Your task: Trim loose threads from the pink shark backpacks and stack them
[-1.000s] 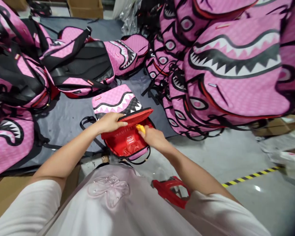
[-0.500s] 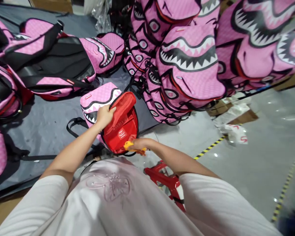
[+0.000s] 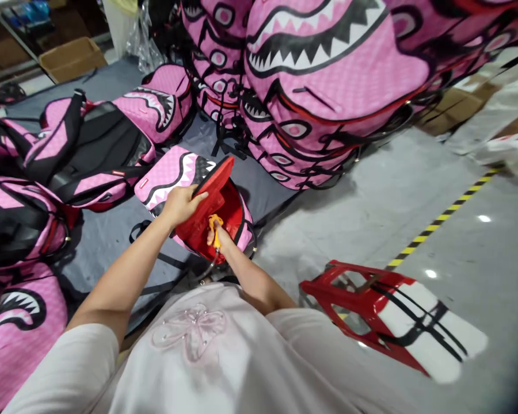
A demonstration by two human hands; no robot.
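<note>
A small pink backpack (image 3: pixel 166 169) with a shark-mouth print lies on the grey table, its zipped compartment gaping to show red lining. My left hand (image 3: pixel 182 205) is closed on the edge of the compartment's flap and holds it up. Inside the opening, my right hand (image 3: pixel 219 236) is wrapped round an orange air blow gun (image 3: pixel 216 221). A thin hose (image 3: pixel 209 268) runs from the handle's lower end toward my body. The gun's nozzle tip is hard to make out against the red lining.
Stacked pink backpacks (image 3: pixel 328 63) rise behind and right. More backpacks (image 3: pixel 99 138) lie to the left on the grey table (image 3: pixel 112 230). A red-framed stool (image 3: pixel 384 316) with a white top stands on the floor at right, near yellow-black tape (image 3: pixel 440 221).
My right hand has moved left and forward with the blow gun, from the compartment's near edge into it. The flap stands more upright in my left hand. The view has shifted.
</note>
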